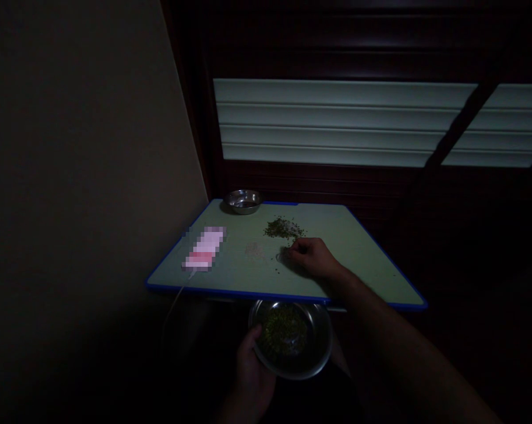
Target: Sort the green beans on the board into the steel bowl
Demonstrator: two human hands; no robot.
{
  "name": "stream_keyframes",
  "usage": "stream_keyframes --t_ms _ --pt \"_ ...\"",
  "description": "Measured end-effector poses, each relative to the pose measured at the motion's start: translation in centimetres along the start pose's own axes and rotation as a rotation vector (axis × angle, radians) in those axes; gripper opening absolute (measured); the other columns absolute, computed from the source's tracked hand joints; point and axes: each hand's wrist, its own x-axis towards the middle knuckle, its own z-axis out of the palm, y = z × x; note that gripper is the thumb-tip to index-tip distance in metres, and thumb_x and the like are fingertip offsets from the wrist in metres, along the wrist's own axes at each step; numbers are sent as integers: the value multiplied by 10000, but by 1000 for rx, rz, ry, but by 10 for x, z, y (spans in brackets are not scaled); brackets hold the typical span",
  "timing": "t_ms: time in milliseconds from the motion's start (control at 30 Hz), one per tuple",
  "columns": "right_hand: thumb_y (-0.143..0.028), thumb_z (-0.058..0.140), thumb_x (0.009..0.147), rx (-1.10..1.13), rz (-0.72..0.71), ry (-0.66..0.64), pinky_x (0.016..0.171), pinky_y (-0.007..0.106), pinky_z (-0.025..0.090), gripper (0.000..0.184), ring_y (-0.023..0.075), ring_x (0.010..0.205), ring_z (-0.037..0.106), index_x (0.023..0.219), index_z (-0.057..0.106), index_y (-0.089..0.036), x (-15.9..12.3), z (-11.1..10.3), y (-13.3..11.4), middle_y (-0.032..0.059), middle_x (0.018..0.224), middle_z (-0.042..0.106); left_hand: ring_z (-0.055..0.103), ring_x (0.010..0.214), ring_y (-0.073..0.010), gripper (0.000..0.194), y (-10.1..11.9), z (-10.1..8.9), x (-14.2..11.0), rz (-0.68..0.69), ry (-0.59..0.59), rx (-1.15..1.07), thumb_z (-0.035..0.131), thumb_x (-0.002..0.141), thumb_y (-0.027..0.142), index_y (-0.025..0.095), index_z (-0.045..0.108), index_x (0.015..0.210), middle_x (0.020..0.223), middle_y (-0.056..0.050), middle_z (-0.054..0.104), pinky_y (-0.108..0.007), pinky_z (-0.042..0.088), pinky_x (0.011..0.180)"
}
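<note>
Below the table's front edge, my left hand [254, 368] grips a steel bowl [323, 347] by its rim, thumb on the inside. Small green grains [281, 330], which look like mung beans, lie in that bowl. My right hand [312, 256] is over the tabletop with its fingers curled together; what they hold, if anything, is hidden. Just beyond it is a pile of green and whitish grains [283, 228]. To its left a thin patch of pale grains [255, 251] is spread out, with a few loose dark grains nearby.
The pale green table [358, 253] has a blue edge. A smaller steel bowl [243, 203] stands at its back left corner. A blurred-out phone [206, 247] with a white cable [175, 300] lies at left. A wall [93, 147] and louvred doors [336, 123] enclose the dim space.
</note>
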Motion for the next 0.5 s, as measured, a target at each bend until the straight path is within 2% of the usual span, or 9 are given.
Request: stream_keyframes --t_ms 233,500 --pt "-330 605 778 -128 -54 -57 562 253 377 203 127 595 516 729 689 -151 5 2 -5 24 648 638 721 909 -272 224 -1 -3 2 18 -42 8 609 804 226 168 741 975 887 -84 786 -455 518 923" --pt "-279 625 771 -266 -75 -64 559 263 343 154 135 585 521 699 694 -162 17 0 -14 33 638 643 722 898 -273 243 -1 2 -3 17 13 4 586 814 210 158 740 995 858 -88 786 -455 521 917"
